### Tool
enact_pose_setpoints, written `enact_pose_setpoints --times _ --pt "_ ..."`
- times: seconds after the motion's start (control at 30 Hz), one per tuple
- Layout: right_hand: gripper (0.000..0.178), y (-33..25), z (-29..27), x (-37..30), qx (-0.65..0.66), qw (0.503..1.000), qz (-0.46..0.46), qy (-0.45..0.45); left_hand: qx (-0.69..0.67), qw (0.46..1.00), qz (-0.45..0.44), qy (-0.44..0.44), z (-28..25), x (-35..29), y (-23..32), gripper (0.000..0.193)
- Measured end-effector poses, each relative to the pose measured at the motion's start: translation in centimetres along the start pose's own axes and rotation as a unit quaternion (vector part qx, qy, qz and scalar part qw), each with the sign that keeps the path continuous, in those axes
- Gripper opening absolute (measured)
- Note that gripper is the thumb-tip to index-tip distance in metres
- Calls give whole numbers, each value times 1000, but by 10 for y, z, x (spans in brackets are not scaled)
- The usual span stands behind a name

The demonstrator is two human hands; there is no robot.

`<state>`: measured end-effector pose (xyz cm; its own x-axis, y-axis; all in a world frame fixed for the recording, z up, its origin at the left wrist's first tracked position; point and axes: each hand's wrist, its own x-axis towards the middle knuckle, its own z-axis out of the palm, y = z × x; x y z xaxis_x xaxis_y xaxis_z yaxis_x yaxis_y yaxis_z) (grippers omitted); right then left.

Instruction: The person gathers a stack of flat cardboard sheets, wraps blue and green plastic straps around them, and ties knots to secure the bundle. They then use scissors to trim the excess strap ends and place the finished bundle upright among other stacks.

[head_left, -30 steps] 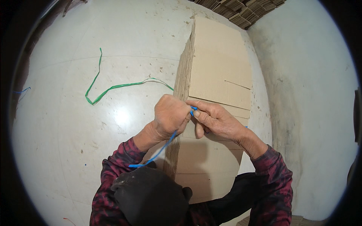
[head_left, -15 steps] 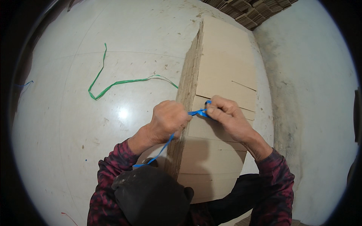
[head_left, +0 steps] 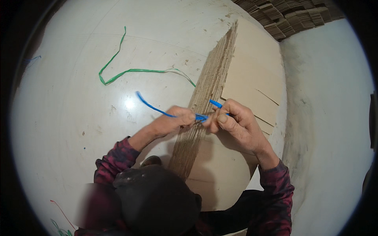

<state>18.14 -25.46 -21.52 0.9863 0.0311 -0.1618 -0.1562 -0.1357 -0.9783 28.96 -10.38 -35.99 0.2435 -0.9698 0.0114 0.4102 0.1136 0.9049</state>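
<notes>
A stack of flat tan cardboard sheets [head_left: 252, 59] lies slantwise before me, its layered edges facing left. Over that edge side, a twisted blue strap [head_left: 155, 109] runs between my two hands. My left hand [head_left: 175, 118] is closed round the strap, and a loose end sticks out to the left, curving upward. On the right, my right hand [head_left: 238, 124] pinches the same strap with thumb and fingers; a short blue piece pokes out above the fingers. Between the hands the strap looks bunched, but I cannot tell whether it is knotted.
A green strap [head_left: 138, 70] lies bent on the pale floor [head_left: 59, 129], its right end reaching the stack. More cardboard piles [head_left: 291, 19] stand at the far right beside a stained light wall [head_left: 323, 98]. A thin red strand [head_left: 61, 212] lies at the lower left.
The blue strap's loose end has swung from below my left hand to its upper left. The view has shifted, so the stack appears farther right.
</notes>
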Motion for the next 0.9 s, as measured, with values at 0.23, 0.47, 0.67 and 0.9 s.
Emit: enact_pose_setpoints --times 0.23,0.47,0.67,0.9 --pt "12 -4 1 -2 -245 964 -106 7 -349 930 54 -102 11 25 40 31" --pt "11 -28 -36 24 -162 977 39 -132 -197 963 -173 -66 4 43 99 25" --pt "16 -18 -48 -27 -73 983 158 49 -295 944 -137 -55 -34 24 75 22" --pt "17 4 -49 11 -91 975 184 84 -343 938 -34 36 -51 23 49 33"
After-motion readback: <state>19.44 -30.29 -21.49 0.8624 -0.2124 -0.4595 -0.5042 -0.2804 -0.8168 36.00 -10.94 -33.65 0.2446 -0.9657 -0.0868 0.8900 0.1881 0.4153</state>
